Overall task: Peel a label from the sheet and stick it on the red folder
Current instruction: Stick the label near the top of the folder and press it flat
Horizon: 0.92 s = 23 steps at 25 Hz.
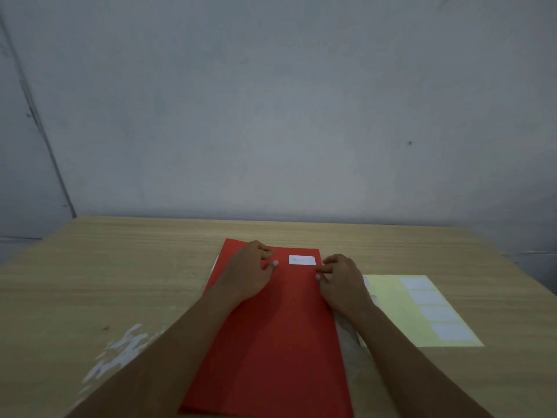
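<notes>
Seen from a head camera looking down, a pale wooden table (90, 282) stands against a plain grey wall (271, 101). A red folder (277, 342) lies flat in the middle of the table, its long side running away from the viewer, its near end reaching the bottom of the picture. A white label (302, 260) is stuck flat near the folder's far edge, a little right of centre. Two bare forearms reach in from the bottom corners. The left hand (248, 271) rests palm down on the folder's far left part, fingers loosely curled with the tips on the red surface just left of the label, not touching it and holding nothing. The right hand (342, 280) rests at the folder's right edge, just below and right of the label, fingers bent and drawn together, their tips on or very near the folder; whether a fingertip touches the label's corner cannot be told, and nothing is seen pinched. To the right of the folder, partly under the right wrist, lies a pale yellow sheet (388, 300) with a column of four white labels left along its right side. Whitish scuffed patches (120, 351) mark the table at the near left.
</notes>
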Motion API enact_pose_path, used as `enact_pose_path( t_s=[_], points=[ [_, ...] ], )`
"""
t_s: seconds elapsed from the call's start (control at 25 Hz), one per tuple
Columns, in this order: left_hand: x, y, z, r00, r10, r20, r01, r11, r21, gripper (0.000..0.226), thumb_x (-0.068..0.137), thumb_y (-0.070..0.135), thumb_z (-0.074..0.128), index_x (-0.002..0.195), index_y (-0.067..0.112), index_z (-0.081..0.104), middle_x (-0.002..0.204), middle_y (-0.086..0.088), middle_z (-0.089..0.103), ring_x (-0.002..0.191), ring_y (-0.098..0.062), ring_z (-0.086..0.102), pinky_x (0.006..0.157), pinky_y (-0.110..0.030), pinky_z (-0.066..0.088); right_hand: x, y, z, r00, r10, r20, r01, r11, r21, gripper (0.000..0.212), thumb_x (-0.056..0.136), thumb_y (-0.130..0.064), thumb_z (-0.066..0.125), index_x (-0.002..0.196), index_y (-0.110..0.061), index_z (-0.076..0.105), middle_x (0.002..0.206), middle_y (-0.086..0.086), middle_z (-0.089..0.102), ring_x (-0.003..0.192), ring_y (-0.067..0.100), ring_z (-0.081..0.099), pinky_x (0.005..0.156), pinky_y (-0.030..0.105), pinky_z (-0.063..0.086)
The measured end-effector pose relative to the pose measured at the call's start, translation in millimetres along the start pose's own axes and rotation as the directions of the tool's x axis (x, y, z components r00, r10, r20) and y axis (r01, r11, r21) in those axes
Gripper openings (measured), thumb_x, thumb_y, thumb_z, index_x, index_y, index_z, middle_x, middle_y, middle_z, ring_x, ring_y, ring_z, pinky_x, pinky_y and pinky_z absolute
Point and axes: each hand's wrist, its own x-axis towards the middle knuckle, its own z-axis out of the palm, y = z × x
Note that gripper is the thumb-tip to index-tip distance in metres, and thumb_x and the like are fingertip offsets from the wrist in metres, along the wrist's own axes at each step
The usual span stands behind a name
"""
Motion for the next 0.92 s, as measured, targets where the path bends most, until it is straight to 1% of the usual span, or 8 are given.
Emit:
enact_pose_path(
  t_s=[0.12, 0.16, 0.24, 0.32, 0.44, 0.6, 0.76, 0.92],
  points=[
    [-38.4, -10.5, -16.8, 0.972, -0.038, -0.23, 0.085, 0.976, 0.202, 0.033, 0.088, 0.033, 0.059, 0.117, 0.023, 0.071, 0.108, 0.001, 0.065, 0.104, -0.021, 0.058, 0.09, -0.035, 0.049, -36.6, -17.9, -11.8, 0.998, 0.034, -0.055, -0.043, 0.986, -0.163, 0.019, 0.086, -0.031, 0.059, 0.096, -0.02, 0.071, 0.1, 0.001, 0.06, 0.105, 0.021, 0.054, 0.082, 0.034, 0.045],
    [-50.7, -14.9, -21.9, 0.963, -0.074, -0.261, 0.143, 0.956, 0.257, 0.035, 0.086, 0.033, 0.06, 0.117, 0.023, 0.07, 0.107, 0.0, 0.065, 0.103, -0.023, 0.057, 0.088, -0.037, 0.05, -47.9, -23.1, -14.5, 0.997, 0.05, -0.061, -0.061, 0.978, -0.2, 0.019, 0.086, -0.035, 0.058, 0.095, -0.021, 0.067, 0.099, 0.0, 0.06, 0.104, 0.02, 0.054, 0.079, 0.034, 0.046],
    [-75.1, -22.3, -29.7, 0.947, -0.168, -0.275, 0.244, 0.931, 0.27, 0.038, 0.085, 0.035, 0.06, 0.12, 0.022, 0.068, 0.108, -0.001, 0.063, 0.104, -0.024, 0.055, 0.087, -0.038, 0.051, -69.0, -30.9, -17.2, 0.996, 0.065, -0.065, -0.077, 0.975, -0.21, 0.023, 0.086, -0.041, 0.057, 0.099, -0.022, 0.062, 0.099, -0.001, 0.06, 0.103, 0.02, 0.054, 0.077, 0.035, 0.046],
    [-94.0, -25.1, -32.4, 0.941, -0.2, -0.272, 0.269, 0.931, 0.247, 0.041, 0.085, 0.035, 0.06, 0.123, 0.022, 0.066, 0.111, 0.0, 0.06, 0.105, -0.023, 0.053, 0.087, -0.038, 0.051, -83.2, -33.9, -14.5, 0.999, 0.037, -0.032, -0.042, 0.984, -0.171, 0.031, 0.086, -0.044, 0.055, 0.109, -0.024, 0.06, 0.105, -0.001, 0.06, 0.106, 0.02, 0.054, 0.08, 0.035, 0.047],
    [-105.1, -21.8, -28.0, 0.967, -0.136, -0.214, 0.2, 0.927, 0.317, 0.044, 0.085, 0.037, 0.055, 0.128, 0.027, 0.062, 0.117, 0.003, 0.055, 0.108, -0.019, 0.051, 0.091, -0.035, 0.049, -72.3, -29.8, -7.3, 0.999, -0.024, 0.022, 0.027, 0.984, -0.174, 0.041, 0.09, -0.042, 0.051, 0.127, -0.023, 0.052, 0.117, 0.001, 0.059, 0.113, 0.022, 0.051, 0.086, 0.037, 0.046],
    [-86.2, -8.8, -20.4, 0.987, -0.051, -0.15, 0.122, 0.852, 0.51, 0.044, 0.086, 0.037, 0.045, 0.125, 0.027, 0.062, 0.118, 0.002, 0.056, 0.112, -0.022, 0.048, 0.094, -0.038, 0.04, -16.8, -15.5, -3.6, 0.998, -0.011, 0.064, 0.026, 0.973, -0.229, 0.047, 0.095, -0.037, 0.049, 0.139, -0.02, 0.046, 0.125, 0.007, 0.058, 0.117, 0.027, 0.049, 0.095, 0.039, 0.043],
    [-34.1, 16.1, 5.8, 0.999, 0.036, 0.027, -0.044, 0.911, 0.411, 0.052, 0.092, 0.038, 0.039, 0.141, 0.024, 0.046, 0.126, -0.005, 0.051, 0.118, -0.025, 0.046, 0.1, -0.04, 0.038, 16.9, -6.4, 8.0, 0.983, 0.029, 0.179, 0.02, 0.964, -0.265, 0.05, 0.094, -0.043, 0.051, 0.142, -0.031, 0.045, 0.129, 0.006, 0.055, 0.122, 0.029, 0.047, 0.099, 0.04, 0.04],
    [3.5, 24.0, 33.3, 0.968, -0.025, 0.249, -0.069, 0.93, 0.361, 0.055, 0.096, 0.048, 0.035, 0.148, 0.029, 0.035, 0.134, -0.012, 0.049, 0.125, -0.03, 0.045, 0.102, -0.044, 0.041, 25.0, 1.5, 18.6, 0.979, 0.03, 0.203, 0.031, 0.956, -0.29, 0.057, 0.095, -0.045, 0.047, 0.148, -0.025, 0.039, 0.134, 0.007, 0.049, 0.124, 0.029, 0.045, 0.1, 0.042, 0.039]
  ],
)
